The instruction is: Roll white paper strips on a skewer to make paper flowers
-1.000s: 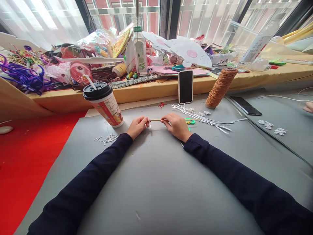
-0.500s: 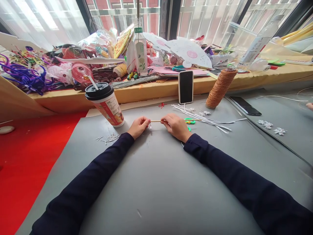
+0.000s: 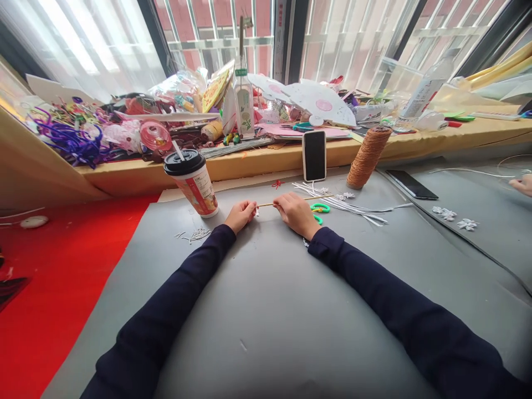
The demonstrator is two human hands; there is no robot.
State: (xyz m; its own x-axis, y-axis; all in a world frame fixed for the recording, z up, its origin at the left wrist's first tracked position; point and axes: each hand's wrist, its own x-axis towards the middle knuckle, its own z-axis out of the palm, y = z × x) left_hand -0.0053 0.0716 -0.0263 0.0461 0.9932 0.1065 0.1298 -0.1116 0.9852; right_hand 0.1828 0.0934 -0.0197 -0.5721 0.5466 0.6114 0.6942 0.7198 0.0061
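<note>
Between my hands runs a thin wooden stick (image 3: 266,205), roughly level above the grey table. My left hand (image 3: 241,216) is closed in a pinch at the stick's left end. A small white piece (image 3: 257,212) shows just below those fingertips; its shape is too small to make out. My right hand (image 3: 296,215) is pinched round the stick further along, and its far end sticks out to the right. Green-handled scissors (image 3: 321,208) lie right beside my right hand, partly hidden by it. Behind them are white strips (image 3: 353,206) and small white knotted flowers (image 3: 344,196).
A lidded paper cup (image 3: 195,191) stands left, near short white cord bits (image 3: 195,235). At the back are an upright phone (image 3: 315,156) and a brown cord spool (image 3: 368,158). Another phone (image 3: 411,184) and white flowers (image 3: 466,224) lie right, near another person's hand (image 3: 522,184).
The whole view has shifted a little. The stick's right end now points slightly higher, and less of the white piece shows below my left fingertips. Both hands keep their hold.
</note>
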